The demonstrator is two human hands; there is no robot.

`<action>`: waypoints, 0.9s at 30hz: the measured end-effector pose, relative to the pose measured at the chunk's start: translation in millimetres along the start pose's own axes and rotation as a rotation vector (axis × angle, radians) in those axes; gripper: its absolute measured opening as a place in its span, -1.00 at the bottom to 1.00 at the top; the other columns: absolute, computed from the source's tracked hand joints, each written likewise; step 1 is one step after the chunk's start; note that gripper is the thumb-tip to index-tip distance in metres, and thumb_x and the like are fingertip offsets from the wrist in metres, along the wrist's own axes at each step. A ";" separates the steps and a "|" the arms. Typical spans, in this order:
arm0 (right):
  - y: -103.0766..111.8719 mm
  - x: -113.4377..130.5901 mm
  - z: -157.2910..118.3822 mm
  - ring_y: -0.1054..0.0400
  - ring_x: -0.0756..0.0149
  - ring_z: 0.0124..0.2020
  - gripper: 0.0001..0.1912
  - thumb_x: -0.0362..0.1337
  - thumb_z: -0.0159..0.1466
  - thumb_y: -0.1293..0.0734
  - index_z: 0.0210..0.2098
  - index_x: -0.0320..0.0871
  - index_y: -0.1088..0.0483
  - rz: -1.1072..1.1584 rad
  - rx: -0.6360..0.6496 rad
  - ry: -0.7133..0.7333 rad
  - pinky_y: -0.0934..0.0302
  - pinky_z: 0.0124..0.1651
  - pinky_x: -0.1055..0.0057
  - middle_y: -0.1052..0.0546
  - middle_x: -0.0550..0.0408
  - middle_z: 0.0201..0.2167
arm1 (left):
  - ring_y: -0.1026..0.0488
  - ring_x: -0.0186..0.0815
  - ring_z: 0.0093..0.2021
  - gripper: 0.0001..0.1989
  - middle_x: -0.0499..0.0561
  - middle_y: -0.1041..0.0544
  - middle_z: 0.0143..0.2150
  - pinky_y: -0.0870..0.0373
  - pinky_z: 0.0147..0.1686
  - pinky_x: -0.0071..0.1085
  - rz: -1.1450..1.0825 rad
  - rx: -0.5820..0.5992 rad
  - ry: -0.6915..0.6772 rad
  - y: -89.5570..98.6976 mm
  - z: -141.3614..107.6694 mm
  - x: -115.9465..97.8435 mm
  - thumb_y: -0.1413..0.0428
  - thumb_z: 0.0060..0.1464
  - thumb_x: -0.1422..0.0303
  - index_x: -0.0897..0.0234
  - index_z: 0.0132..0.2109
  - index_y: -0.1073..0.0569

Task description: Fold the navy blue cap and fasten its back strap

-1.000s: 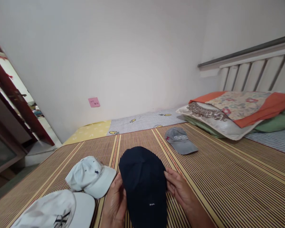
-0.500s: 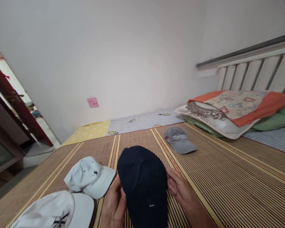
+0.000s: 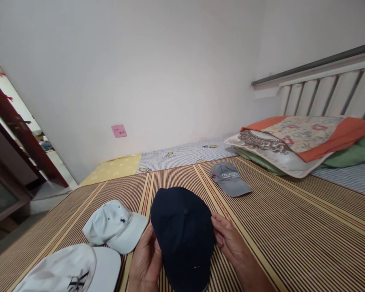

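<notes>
A dark navy baseball cap (image 3: 184, 235) is held up in front of me, its crown toward the wall and a small pale mark low on its near side. My left hand (image 3: 147, 259) grips its left edge, the fingertips hidden behind the fabric. On the opposite edge, my right hand (image 3: 229, 241) pinches the cap between thumb and fingers. Close to my left hand lies a white cap (image 3: 115, 227) with a small dark emblem. Nearer to me at lower left is another white cap (image 3: 69, 269) with black letters. Farther back rests a grey cap (image 3: 230, 179).
A striped mat (image 3: 292, 227) covers the bed. Pillows (image 3: 292, 142) with an orange-edged floral cover are stacked at right by the slatted headboard (image 3: 325, 95). A pink note (image 3: 119, 131) is stuck on the wall. At far left stands a dark red door (image 3: 27, 134).
The navy cap has tilted slightly in my hands, so its top button now shows and the pale mark looks narrower. The other caps stay put.
</notes>
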State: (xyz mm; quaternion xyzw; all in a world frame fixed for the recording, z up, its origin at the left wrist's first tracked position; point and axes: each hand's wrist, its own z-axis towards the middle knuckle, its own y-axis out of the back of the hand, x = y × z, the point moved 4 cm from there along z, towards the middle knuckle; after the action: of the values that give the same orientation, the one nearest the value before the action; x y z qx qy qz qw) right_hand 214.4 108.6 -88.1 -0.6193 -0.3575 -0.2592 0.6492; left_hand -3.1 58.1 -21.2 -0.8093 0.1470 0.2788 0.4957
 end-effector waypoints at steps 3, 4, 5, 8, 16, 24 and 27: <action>3.0 -0.8 0.6 0.11 0.61 -0.70 -0.51 0.05 -0.06 -0.68 -0.37 -0.14 -0.54 0.043 -0.027 0.000 0.21 -0.66 0.58 -0.30 0.34 -0.68 | -0.70 -0.15 -0.09 -0.59 0.16 -0.74 -0.10 -0.58 0.13 -0.23 0.025 0.053 -0.009 4.0 1.8 2.1 -0.10 0.20 0.67 0.38 0.14 -0.58; 4.1 -0.9 0.7 0.10 0.61 -0.70 -0.51 0.05 -0.06 -0.69 -0.37 -0.14 -0.53 0.057 -0.037 0.004 0.20 -0.65 0.59 -0.29 0.34 -0.68 | -0.69 -0.13 -0.05 -0.60 0.15 -0.74 -0.08 -0.56 0.16 -0.22 0.043 0.107 -0.010 4.5 2.2 3.0 -0.15 0.18 0.65 0.35 0.13 -0.60; 5.3 -1.0 0.7 0.09 0.61 -0.70 -0.51 0.04 -0.07 -0.69 -0.37 -0.14 -0.53 0.068 -0.046 0.010 0.19 -0.65 0.60 -0.29 0.34 -0.67 | -0.68 -0.11 0.00 -0.61 0.14 -0.73 -0.06 -0.53 0.19 -0.21 0.067 0.176 -0.009 4.4 2.1 4.2 -0.21 0.16 0.61 0.31 0.11 -0.62; 8.8 -1.6 0.8 0.06 0.60 -0.69 -0.52 0.01 -0.06 -0.69 -0.34 -0.13 -0.53 0.087 -0.071 0.028 0.17 -0.65 0.60 -0.33 0.33 -0.65 | -0.58 0.02 0.17 -0.62 0.16 -0.70 0.06 -0.45 0.26 -0.15 0.173 0.363 0.005 2.1 -1.1 8.6 -0.38 0.06 0.42 0.26 0.06 -0.66; 11.5 0.7 2.8 -0.52 0.16 -0.34 -0.60 0.00 0.03 -0.64 -0.25 -0.05 -0.58 0.084 -0.096 0.084 -0.33 -0.34 0.32 -0.66 0.06 -0.34 | -0.62 0.14 0.09 -0.50 0.26 -0.70 0.02 -0.52 0.14 -0.07 0.347 0.391 -0.034 -2.7 -4.1 13.0 -0.49 -0.13 0.26 0.29 0.00 -0.68; 3.0 1.8 0.7 -0.34 0.38 -0.51 -0.73 -0.10 0.10 -0.63 -0.27 -0.08 -0.64 0.103 -0.004 0.013 -0.15 -0.49 0.49 -0.59 0.13 -0.47 | -0.66 0.10 -0.04 -0.54 0.16 -0.74 -0.11 -0.59 0.01 -0.12 0.318 0.319 -0.044 -5.0 -5.7 9.3 -0.49 -0.31 0.43 0.31 -0.14 -0.68; 4.0 2.8 0.3 -0.32 0.42 -0.52 -0.68 -0.12 0.05 -0.66 -0.25 -0.08 -0.65 0.098 -0.003 0.009 -0.17 -0.50 0.52 -0.60 0.11 -0.46 | -0.65 0.09 -0.01 -0.56 0.15 -0.74 -0.09 -0.58 0.05 -0.13 0.301 0.320 -0.036 -4.7 -4.9 10.3 -0.48 -0.28 0.43 0.29 -0.13 -0.68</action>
State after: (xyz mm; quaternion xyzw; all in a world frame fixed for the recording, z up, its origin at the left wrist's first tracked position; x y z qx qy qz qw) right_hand 219.2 109.6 -88.4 -0.6359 -0.3234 -0.2303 0.6618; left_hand 9.1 56.3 -22.3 -0.6842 0.2996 0.3374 0.5730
